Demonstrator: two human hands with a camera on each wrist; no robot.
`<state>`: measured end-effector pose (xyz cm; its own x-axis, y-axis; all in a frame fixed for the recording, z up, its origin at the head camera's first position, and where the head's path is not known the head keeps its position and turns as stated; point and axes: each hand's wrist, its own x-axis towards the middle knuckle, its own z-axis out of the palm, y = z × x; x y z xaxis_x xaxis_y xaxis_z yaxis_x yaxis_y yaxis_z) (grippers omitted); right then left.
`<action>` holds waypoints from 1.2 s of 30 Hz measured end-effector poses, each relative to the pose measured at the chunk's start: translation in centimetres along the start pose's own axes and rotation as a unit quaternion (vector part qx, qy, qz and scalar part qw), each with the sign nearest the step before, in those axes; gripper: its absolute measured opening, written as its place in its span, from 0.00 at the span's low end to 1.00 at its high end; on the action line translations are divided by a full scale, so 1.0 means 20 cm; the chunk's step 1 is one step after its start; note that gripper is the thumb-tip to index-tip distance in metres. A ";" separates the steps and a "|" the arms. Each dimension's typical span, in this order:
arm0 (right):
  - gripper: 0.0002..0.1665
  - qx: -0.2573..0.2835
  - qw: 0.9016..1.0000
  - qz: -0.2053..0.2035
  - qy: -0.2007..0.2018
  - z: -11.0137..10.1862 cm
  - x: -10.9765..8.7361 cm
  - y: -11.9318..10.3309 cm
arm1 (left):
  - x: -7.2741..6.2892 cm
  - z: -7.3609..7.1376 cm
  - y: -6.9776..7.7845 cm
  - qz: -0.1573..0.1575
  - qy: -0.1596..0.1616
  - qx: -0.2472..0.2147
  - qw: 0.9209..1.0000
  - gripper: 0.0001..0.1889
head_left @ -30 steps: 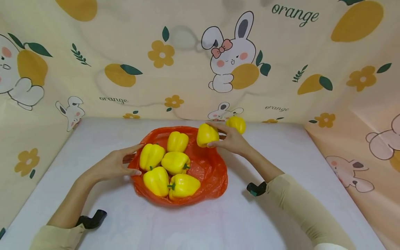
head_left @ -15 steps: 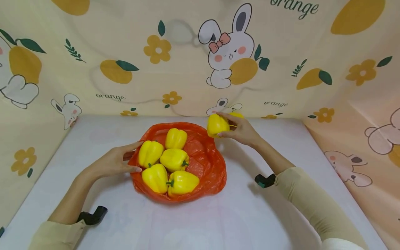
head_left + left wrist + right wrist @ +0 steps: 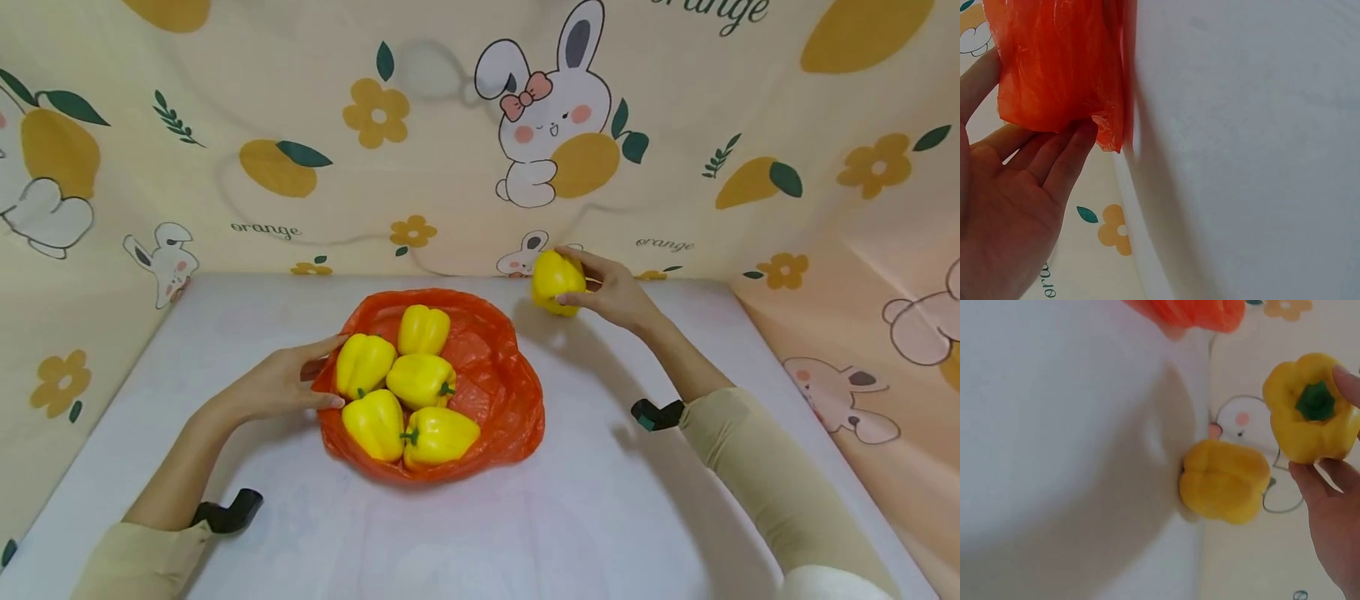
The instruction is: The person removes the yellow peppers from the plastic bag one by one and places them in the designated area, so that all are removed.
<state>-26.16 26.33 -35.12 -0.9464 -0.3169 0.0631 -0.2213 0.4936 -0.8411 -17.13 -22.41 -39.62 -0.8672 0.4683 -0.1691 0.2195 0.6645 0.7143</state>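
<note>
My left hand (image 3: 273, 385) holds the side of a red plastic bag (image 3: 517, 392), opened wide, its rim rolled down. In the left wrist view, the fingers tuck against the lower edge of the bag (image 3: 1054, 75). Several yellow bell peppers (image 3: 422, 380) lie inside it, mostly toward the left. Beyond the bag's back right, my right hand (image 3: 618, 293) grips another yellow bell pepper (image 3: 557, 277) above the table. The right wrist view shows that pepper's green stem (image 3: 1316, 401). One more yellow bell pepper (image 3: 1225, 481) sits on the table below it, mostly hidden in the head view.
The white table (image 3: 450, 542) meets a cream cloth backdrop (image 3: 435, 200) printed with rabbits and fruit at the back and sides. Dark wrist mounts (image 3: 228, 510) stick out from both sleeves, over the table.
My right hand has carried its yellow bell pepper from the bag's right rim toward the back right, over the pepper on the table. The left hand stays at the bag's side.
</note>
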 end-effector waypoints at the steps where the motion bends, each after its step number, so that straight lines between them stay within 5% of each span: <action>1: 0.43 -0.002 1.000 0.000 0.000 -0.01 0.00 0.00 | 0.00 0.00 0.00 -0.001 -0.001 -0.001 1.000 0.51; 20: 0.44 -0.044 0.998 0.036 0.027 -0.24 0.00 0.11 | 0.02 0.00 -0.01 0.003 0.002 -0.002 1.000 0.51; 36: 0.45 -0.041 0.996 0.083 0.006 -0.35 -0.04 0.27 | 0.02 -0.01 -0.02 0.002 -0.001 0.002 1.000 0.52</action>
<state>-28.27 34.96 -36.00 -0.9741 -0.2158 -0.0668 -0.0791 0.6025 -0.7942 -17.64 -22.66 -39.87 -0.8652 0.4723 -0.1685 0.2248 0.6657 0.7116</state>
